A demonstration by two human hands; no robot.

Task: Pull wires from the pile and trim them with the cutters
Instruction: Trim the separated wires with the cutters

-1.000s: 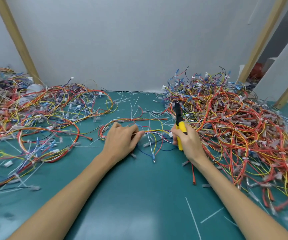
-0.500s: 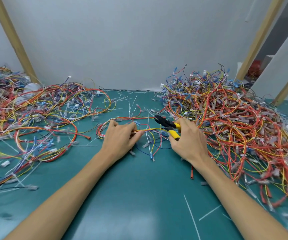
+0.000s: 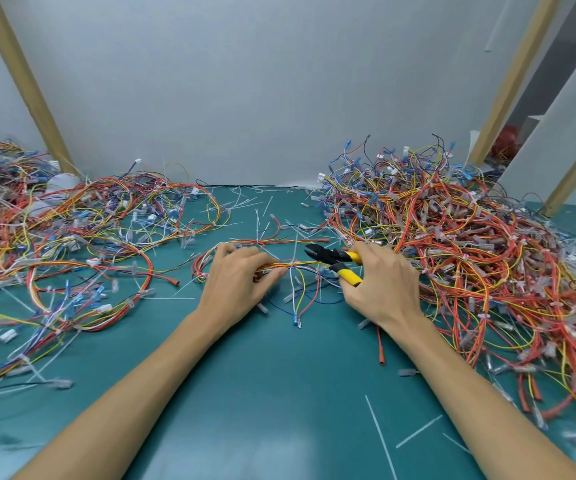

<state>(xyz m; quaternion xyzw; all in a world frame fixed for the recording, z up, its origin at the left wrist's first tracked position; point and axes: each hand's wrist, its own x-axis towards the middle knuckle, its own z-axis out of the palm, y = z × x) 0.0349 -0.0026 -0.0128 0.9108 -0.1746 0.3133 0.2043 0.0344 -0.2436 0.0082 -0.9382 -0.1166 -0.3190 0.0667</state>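
Observation:
My left hand (image 3: pixel 236 284) pinches a bundle of red, orange and yellow wires (image 3: pixel 281 265) flat on the green mat, mid-table. My right hand (image 3: pixel 381 285) grips yellow-handled cutters (image 3: pixel 336 261); their black jaws point left, just right of a white cable tie standing up on the bundle. Loose wire ends with small blue terminals (image 3: pixel 296 320) trail toward me between the hands. A big tangled wire pile (image 3: pixel 459 251) lies right behind my right hand.
A second spread of wires (image 3: pixel 72 244) covers the left side of the green mat (image 3: pixel 279 393). White cut tie scraps (image 3: pixel 380 438) and a loose red wire piece (image 3: pixel 380 348) lie near my right forearm. A grey wall and wooden posts (image 3: pixel 27 88) stand behind.
My right hand turned the cutters from upright to pointing left and brought the jaws close to the bundle. My left hand kept its grip on the wires.

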